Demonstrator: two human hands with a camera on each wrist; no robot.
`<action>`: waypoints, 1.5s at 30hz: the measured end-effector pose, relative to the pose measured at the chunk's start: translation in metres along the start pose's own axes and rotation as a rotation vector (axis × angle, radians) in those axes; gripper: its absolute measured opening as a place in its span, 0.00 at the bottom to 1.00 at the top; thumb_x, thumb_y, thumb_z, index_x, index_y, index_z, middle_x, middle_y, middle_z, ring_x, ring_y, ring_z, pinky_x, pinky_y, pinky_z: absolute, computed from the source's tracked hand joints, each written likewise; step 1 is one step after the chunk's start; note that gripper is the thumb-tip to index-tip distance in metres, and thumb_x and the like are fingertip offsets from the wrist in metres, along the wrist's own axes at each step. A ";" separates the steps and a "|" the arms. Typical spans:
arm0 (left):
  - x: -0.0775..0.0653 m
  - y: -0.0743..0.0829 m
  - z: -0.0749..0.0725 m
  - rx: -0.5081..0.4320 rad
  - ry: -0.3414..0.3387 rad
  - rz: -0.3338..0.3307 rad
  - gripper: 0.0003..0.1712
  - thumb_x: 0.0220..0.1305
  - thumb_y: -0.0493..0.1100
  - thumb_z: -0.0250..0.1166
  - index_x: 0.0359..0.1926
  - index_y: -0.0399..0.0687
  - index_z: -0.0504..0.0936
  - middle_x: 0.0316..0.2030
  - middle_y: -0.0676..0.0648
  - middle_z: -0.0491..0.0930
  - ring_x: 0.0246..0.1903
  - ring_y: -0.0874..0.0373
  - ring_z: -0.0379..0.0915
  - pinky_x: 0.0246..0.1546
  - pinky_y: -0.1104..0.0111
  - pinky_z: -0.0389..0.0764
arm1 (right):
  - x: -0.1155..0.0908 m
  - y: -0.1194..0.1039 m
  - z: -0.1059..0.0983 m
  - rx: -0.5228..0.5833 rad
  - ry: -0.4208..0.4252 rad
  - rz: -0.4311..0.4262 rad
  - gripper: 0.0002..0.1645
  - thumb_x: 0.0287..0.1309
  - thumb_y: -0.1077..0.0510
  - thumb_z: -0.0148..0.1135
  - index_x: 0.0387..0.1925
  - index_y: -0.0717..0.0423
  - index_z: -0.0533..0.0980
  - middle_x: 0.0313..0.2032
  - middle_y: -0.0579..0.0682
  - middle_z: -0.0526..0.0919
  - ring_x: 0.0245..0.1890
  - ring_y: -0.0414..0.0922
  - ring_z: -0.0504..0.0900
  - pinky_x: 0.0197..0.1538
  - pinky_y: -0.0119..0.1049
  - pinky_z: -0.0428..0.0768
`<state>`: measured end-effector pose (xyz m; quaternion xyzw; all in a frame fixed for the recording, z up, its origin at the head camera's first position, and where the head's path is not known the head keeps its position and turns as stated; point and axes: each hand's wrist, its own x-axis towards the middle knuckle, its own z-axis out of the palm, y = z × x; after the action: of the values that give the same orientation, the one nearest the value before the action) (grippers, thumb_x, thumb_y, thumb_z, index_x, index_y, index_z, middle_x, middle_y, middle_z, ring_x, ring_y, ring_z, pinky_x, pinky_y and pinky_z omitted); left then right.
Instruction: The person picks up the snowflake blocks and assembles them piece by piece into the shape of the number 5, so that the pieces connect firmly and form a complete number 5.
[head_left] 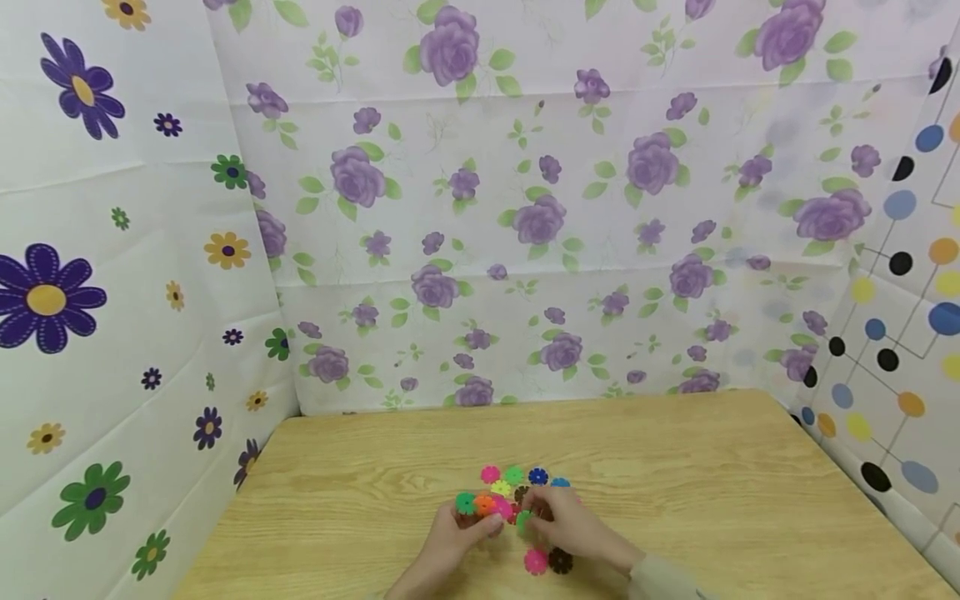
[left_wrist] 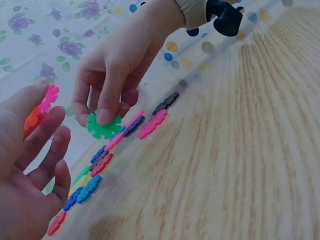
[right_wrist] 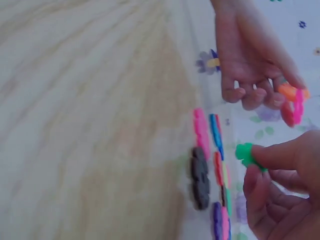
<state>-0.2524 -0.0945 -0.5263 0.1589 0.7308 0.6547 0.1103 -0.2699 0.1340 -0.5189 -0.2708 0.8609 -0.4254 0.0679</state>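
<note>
Between the thumb and fingers of my left hand [head_left: 448, 540] is a small row of notched plastic discs: a green disc [head_left: 465, 503], an orange disc [head_left: 484, 504] and a pink disc [head_left: 500, 509]. In the right wrist view, the pink one stands crosswise against the orange one and seems slotted into it. My right hand [head_left: 576, 527] pinches a single bright green notched disc [left_wrist: 104, 126] by its edge, thumb on one face. That disc is close to the pink end but apart from it, above the table.
Loose notched discs lie flat on the wooden table [head_left: 360, 492]. Beyond the hands are a pink disc [head_left: 491, 474], a light green disc [head_left: 513, 475] and a dark blue disc [head_left: 538, 476]. Nearer are a pink disc [head_left: 536, 562] and a black disc [head_left: 561, 561]. Flowered cloth [head_left: 480, 250] hangs behind.
</note>
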 end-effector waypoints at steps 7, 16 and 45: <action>0.000 0.005 0.002 -0.010 0.032 0.008 0.22 0.63 0.47 0.67 0.54 0.40 0.79 0.44 0.44 0.85 0.40 0.63 0.80 0.45 0.74 0.80 | -0.007 -0.002 -0.015 0.082 0.078 -0.044 0.02 0.64 0.58 0.60 0.38 0.50 0.78 0.30 0.54 0.82 0.25 0.42 0.80 0.26 0.30 0.80; 0.001 0.001 0.006 -0.038 0.023 0.017 0.22 0.62 0.45 0.67 0.54 0.39 0.79 0.45 0.45 0.84 0.39 0.64 0.80 0.43 0.73 0.82 | -0.012 -0.011 -0.020 0.161 0.077 -0.064 0.06 0.67 0.57 0.57 0.42 0.48 0.79 0.32 0.59 0.83 0.28 0.53 0.83 0.28 0.39 0.84; -0.004 0.013 0.011 -0.012 0.052 0.079 0.18 0.59 0.41 0.70 0.48 0.36 0.83 0.44 0.44 0.85 0.40 0.64 0.81 0.44 0.74 0.80 | -0.022 -0.026 -0.011 0.268 0.142 -0.223 0.04 0.62 0.63 0.62 0.38 0.54 0.79 0.31 0.61 0.85 0.27 0.51 0.86 0.29 0.46 0.85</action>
<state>-0.2435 -0.0850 -0.5153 0.1701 0.7226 0.6668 0.0662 -0.2444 0.1405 -0.4942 -0.3224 0.7638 -0.5591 -0.0054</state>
